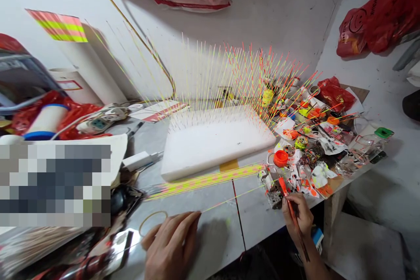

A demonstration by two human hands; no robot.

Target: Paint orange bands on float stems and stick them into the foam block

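Observation:
In the head view, my left hand (173,240) pinches a thin yellow-green stick (231,199) that points right, across the table. My right hand (298,214) is closed around a paintbrush (292,212) with orange-red bristles. The bristles are close to the stick's far end, beside a paint-stained block (271,194); whether they touch the stick I cannot tell. A bundle of similar striped sticks (210,179) lies behind it, along the front of a white foam block (216,140). Many thin yellow and orange-tipped sticks (210,78) stand upright or leaning in that block.
An open red-orange paint pot (281,158) stands among stained papers and small jars on the right, near a clear bottle with a green cap (382,133). To the left are a power strip (101,122), a white spool (47,121) and loose wooden sticks (36,247).

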